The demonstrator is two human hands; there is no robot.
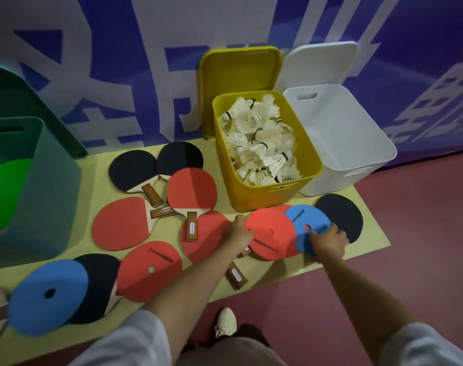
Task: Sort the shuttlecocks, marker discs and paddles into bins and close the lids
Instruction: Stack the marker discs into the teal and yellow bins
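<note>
1. On the pale yellow mat [367,244], just in front of the yellow bin [254,196], both hands work over a red marker disc [270,233] and a blue marker disc [307,220] that overlaps its right edge.
2. The right hand [329,243] grips the blue marker disc at its lower right rim, fingers curled round the edge.
3. The left hand [238,233] is at the left rim of the red marker disc, fingers bent onto it; whether it truly pinches the disc I cannot tell.
4. A black paddle [344,220] lies just beyond the right hand, partly under the blue disc.
5. Shuttlecocks [262,143] fill the yellow bin, its yellow lid [238,72] leaning on the wall behind.
6. The white bin [351,159] stands beside it, touching, with a white lid [320,62] propped behind.
7. More paddles [188,191] and discs lie scattered left of the hands, well apart from the green bin [48,196] at far left.
</note>
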